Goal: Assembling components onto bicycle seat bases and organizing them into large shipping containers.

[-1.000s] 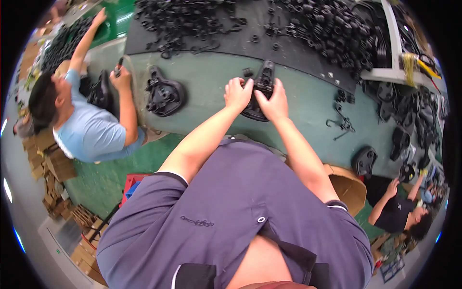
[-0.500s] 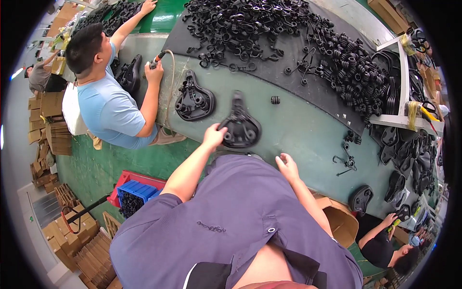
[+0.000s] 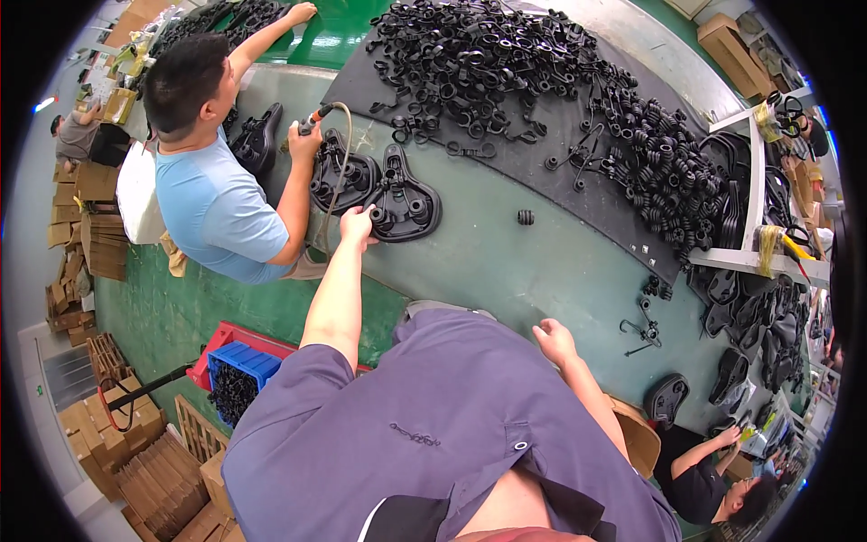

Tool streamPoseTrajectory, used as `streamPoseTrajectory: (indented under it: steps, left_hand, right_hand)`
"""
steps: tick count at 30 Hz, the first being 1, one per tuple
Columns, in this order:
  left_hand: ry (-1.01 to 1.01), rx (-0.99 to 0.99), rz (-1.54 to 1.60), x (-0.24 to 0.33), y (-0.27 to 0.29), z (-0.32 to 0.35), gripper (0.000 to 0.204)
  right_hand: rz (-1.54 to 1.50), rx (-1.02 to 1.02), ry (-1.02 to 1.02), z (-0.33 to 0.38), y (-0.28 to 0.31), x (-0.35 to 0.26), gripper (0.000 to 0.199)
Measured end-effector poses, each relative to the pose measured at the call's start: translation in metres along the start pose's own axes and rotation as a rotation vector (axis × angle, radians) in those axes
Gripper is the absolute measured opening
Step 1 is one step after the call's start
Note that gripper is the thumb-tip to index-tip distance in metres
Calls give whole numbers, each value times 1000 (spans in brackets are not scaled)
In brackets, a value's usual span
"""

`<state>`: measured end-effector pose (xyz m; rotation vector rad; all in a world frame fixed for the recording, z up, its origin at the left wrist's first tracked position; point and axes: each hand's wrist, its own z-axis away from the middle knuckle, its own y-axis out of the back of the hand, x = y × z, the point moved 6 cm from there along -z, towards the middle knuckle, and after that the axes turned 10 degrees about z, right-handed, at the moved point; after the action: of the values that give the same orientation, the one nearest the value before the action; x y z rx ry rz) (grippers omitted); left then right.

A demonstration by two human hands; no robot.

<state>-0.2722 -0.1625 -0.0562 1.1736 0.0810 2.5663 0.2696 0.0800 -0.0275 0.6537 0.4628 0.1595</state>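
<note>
My left hand (image 3: pixel 358 222) reaches far out to the left and grips the near edge of a black saddle base (image 3: pixel 404 204) lying underside up on the green table (image 3: pixel 506 271). My right hand (image 3: pixel 553 341) rests by the table's near edge, empty, fingers loosely apart. A second black saddle base (image 3: pixel 340 177) lies touching the first, in front of a co-worker in a light blue shirt (image 3: pixel 217 208). That person's hand holds a pneumatic tool (image 3: pixel 312 118) with a hose over it.
A black mat (image 3: pixel 578 194) carries heaps of black springs and clamps (image 3: pixel 506 63). A small black part (image 3: pixel 525 217) and wire hooks (image 3: pixel 641 330) lie loose. A white rack (image 3: pixel 754 257) stands right, a red and blue crate (image 3: pixel 237 370) below, another person (image 3: pixel 713 474) lower right.
The saddle base left both my hands and slid left toward the co-worker under my left hand. My right hand let go and drew back to the table edge.
</note>
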Motion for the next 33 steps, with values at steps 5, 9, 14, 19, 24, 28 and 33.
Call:
streamPoseTrajectory:
  steps: [5, 9, 14, 19, 24, 28, 33]
  left_hand:
    - [-47, 37, -12, -5, -3, 4, 55]
    - [-71, 64, 16, -21, 5, 14, 49]
    - [59, 63, 231, -54, 9, 41, 54]
    - [140, 31, 71, -108, -8, 88, 48]
    - [63, -253, -340, -139, -59, 150, 43]
    - [-263, -564, -732, -182, -81, 149, 42]
    - [-364, -740, -1021, -179, -111, 193, 40]
  right_hand:
    - [72, -60, -50, 14, -14, 26, 49]
    - [98, -59, -53, 12, -19, 27, 47]
    - [88, -79, -77, 1, -21, 36, 40]
    - [-158, 20, -96, 2, -32, 67, 35]
    - [-362, 359, -92, 46, -51, 138, 34]
    - [-304, 539, -202, 91, -58, 187, 38]
    - [-481, 653, -351, 142, -85, 240, 37]
